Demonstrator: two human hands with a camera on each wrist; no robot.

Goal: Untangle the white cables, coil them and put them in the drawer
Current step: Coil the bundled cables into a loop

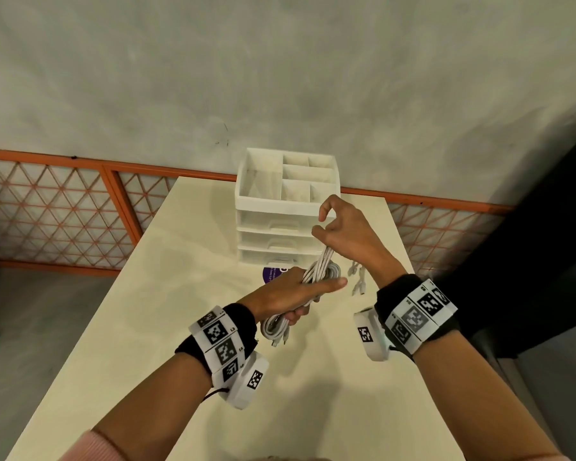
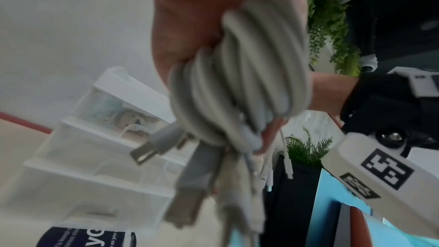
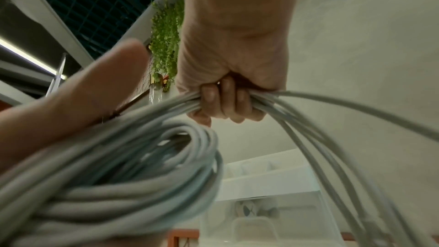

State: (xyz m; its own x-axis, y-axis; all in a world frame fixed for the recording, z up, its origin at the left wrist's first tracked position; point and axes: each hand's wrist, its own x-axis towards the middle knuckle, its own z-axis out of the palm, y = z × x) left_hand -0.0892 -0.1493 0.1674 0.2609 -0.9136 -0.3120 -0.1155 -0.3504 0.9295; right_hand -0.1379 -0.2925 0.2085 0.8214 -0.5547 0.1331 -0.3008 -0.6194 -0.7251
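Note:
A bundle of white cables (image 1: 316, 271) is wound in a coil around my left hand (image 1: 280, 294), whose fingers point right while the thumb presses the loops from below. The left wrist view shows the coil (image 2: 237, 85) against the palm, with plugs (image 2: 142, 155) dangling beneath it. My right hand (image 1: 340, 227) is a little higher and farther back and grips several strands rising from the coil. In the right wrist view its curled fingers (image 3: 228, 100) clamp those strands above the coil (image 3: 118, 176). The free ends (image 1: 358, 281) hang below my right wrist. The white drawer unit (image 1: 273, 224) stands just behind, drawers closed.
Both hands are over the cream table (image 1: 180, 327), in front of the drawer unit, which has an open divided tray on top. A purple round label (image 1: 271, 274) lies on the table at the unit's foot. An orange mesh railing (image 1: 64, 201) runs behind the table.

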